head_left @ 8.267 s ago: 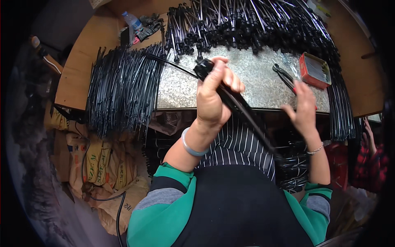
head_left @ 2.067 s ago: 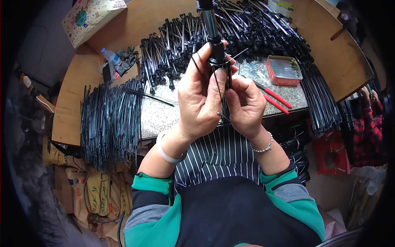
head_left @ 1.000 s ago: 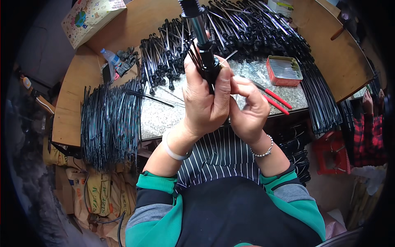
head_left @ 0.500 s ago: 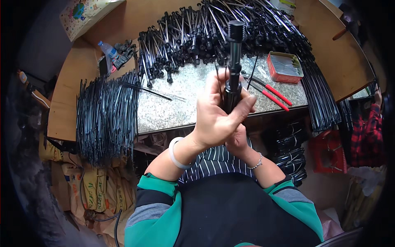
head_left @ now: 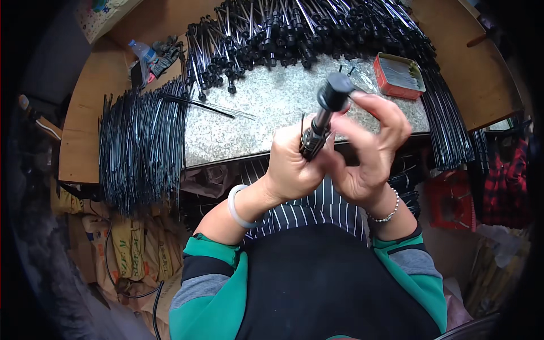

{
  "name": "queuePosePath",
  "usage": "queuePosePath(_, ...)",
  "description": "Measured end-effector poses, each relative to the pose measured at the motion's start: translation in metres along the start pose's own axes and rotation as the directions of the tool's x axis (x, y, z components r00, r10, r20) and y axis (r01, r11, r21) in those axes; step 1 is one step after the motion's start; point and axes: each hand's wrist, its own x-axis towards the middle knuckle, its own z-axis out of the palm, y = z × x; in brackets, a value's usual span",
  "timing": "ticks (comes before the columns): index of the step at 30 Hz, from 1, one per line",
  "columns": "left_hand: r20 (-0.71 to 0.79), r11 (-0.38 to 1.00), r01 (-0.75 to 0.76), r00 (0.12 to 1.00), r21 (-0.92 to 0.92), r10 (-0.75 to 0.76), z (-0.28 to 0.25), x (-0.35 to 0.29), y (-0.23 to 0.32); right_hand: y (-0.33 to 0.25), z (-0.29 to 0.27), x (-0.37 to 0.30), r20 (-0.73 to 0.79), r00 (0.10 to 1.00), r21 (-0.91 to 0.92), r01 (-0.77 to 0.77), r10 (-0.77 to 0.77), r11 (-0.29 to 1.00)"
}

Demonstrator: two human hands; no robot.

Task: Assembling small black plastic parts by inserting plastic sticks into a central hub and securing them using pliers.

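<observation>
A black rod fitting with a round, wide cap points up and away from me. My left hand is closed around its lower part, with thin dark strands at the fingers. My right hand is just right of the cap, fingers curved and apart. Its index fingertip is close to the cap's edge; whether they touch I cannot tell. Part of the right hand is smeared by motion. Across the back of the worktable lies a big heap of metal rods with black fittings.
Thin black strips hang over the table's left front edge, and more long black strips lie at the right. A red tin holds thin pieces. A water bottle lies at the back left. Sacks stand below left.
The rod has tipped and its wide cap now faces up. My right hand has come out from behind the left, moving right and up. The red-handled pliers are no longer visible.
</observation>
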Motion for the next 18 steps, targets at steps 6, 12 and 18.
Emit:
queuePosePath(6, 0.042, 0.961, 0.259, 0.964, 0.093, -0.264, -0.01, -0.013, 0.006, 0.007, -0.007, -0.027, 0.184, 0.981, 0.123, -0.079, 0.056, 0.989)
queuePosePath(12, 0.04, 0.909, 0.128, 0.987, 0.396, -0.156, -0.025, -0.014, 0.017, 0.105, -0.009, -0.082, 0.264, 0.924, -0.368, -0.167, 0.275, 0.915)
queuePosePath(18, 0.015, 0.917, 0.122, 0.99, 0.38, -0.138, -0.027, -0.015, 0.011, 0.127, -0.01, -0.095, 0.389, 0.842, -0.282, -0.279, 0.375, 0.918)
